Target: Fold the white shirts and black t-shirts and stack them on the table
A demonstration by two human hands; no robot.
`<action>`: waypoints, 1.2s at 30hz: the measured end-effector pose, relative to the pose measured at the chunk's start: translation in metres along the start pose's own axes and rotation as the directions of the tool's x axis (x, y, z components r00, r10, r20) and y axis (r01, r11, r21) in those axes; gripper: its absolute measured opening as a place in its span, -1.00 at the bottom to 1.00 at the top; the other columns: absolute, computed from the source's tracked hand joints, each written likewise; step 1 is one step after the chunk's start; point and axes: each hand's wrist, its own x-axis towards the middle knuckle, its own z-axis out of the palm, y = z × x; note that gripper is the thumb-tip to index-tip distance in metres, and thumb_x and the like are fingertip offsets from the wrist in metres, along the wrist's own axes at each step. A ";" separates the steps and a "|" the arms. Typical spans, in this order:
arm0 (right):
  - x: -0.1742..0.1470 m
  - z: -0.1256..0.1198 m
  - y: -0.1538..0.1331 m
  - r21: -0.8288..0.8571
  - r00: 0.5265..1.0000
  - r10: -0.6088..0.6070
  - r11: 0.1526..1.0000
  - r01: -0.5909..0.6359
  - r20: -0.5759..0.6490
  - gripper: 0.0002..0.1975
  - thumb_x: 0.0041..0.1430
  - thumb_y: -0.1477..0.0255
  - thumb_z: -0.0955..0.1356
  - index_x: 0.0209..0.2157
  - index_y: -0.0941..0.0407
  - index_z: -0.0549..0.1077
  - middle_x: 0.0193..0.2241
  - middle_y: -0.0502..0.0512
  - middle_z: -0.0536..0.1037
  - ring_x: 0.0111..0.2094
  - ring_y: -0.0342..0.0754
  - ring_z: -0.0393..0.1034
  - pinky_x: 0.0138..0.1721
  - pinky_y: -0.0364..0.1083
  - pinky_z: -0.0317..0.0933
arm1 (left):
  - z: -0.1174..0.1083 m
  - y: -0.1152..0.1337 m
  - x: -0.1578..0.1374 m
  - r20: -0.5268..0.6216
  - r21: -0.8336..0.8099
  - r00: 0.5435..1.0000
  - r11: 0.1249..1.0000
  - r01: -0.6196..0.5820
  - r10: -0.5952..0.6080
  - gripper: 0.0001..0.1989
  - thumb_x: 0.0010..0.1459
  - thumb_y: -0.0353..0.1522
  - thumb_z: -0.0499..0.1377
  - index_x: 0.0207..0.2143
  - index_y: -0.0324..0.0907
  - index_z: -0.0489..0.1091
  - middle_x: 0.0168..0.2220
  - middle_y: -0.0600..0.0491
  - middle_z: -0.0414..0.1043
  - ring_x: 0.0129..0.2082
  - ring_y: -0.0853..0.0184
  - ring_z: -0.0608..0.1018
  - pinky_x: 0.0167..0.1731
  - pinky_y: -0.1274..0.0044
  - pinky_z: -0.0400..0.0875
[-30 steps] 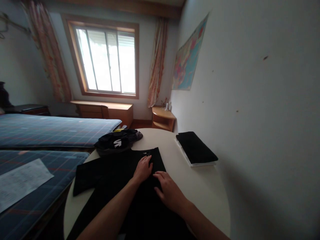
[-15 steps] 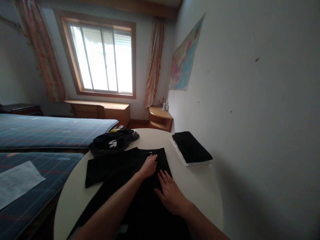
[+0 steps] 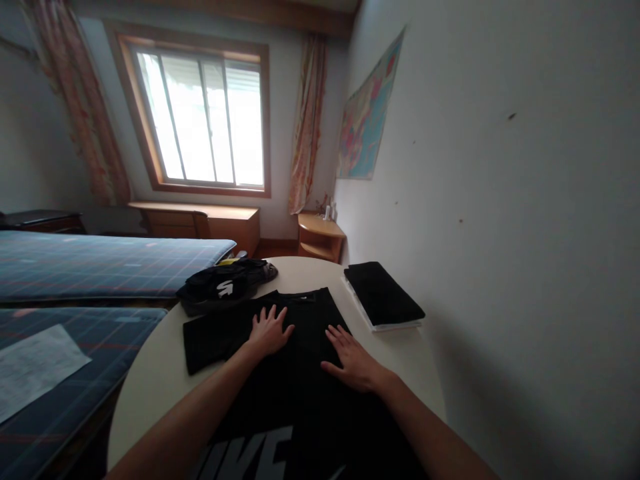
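Observation:
A black T-shirt (image 3: 300, 373) with grey print on its chest lies spread on a round white table (image 3: 150, 393), its collar toward the far side. My left hand (image 3: 270, 331) rests on the shirt below the collar on the left, palm down with fingers spread. On the shirt's right side lies my right hand (image 3: 353, 360), flat, its thumb apart from the fingers. The shirt's left sleeve reaches out over the tabletop; the right sleeve is not clearly visible. Neither hand grips the cloth.
Folded black cloth (image 3: 383, 293) on a white layer sits at the table's right, near the wall. A black bag-like item (image 3: 225, 287) with a white mark lies at the far left edge. Plaid mattresses (image 3: 100, 267) stand to the left, one bearing a paper sheet (image 3: 40, 367).
My left hand has moved left from near the collar and its fingers have spread. My right hand has shifted slightly right. The shirt lies flatter, with its chest print now in view.

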 end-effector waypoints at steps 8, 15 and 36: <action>-0.020 -0.009 -0.020 -0.099 0.988 0.058 0.992 -0.072 -0.143 -0.29 0.13 0.08 0.35 0.17 0.26 0.27 0.29 0.35 0.14 0.32 0.18 -0.05 0.29 0.07 -0.08 | 0.010 -0.005 0.014 -0.002 0.027 1.000 1.000 0.015 -0.015 -0.32 0.26 0.04 -0.09 0.34 -0.03 0.06 0.38 -0.14 -0.06 0.35 -0.20 -0.03 0.21 0.00 -0.10; -0.026 -0.004 -0.023 -0.165 0.963 0.109 0.974 -0.153 -0.247 -0.83 0.22 0.48 0.30 -0.15 0.16 0.41 -0.08 0.23 0.47 -0.02 0.09 0.37 -0.01 -0.02 0.25 | 0.006 -0.001 0.013 -0.019 0.023 0.999 0.999 0.038 -0.037 -0.34 0.27 0.01 -0.06 0.32 -0.10 0.11 0.36 -0.19 -0.02 0.33 -0.23 0.01 0.19 -0.03 -0.06; -0.043 -0.014 -0.036 -0.080 0.957 0.246 0.962 -0.260 -0.151 -0.69 0.23 0.23 0.30 -0.06 0.07 0.43 -0.20 0.18 0.60 -0.16 0.10 0.50 -0.22 -0.06 0.23 | 0.006 0.037 -0.002 0.017 -0.124 0.928 0.921 -0.368 0.373 -0.49 0.35 -0.04 -0.17 0.26 0.12 0.18 0.35 0.09 0.07 0.34 0.12 0.09 0.28 0.17 -0.07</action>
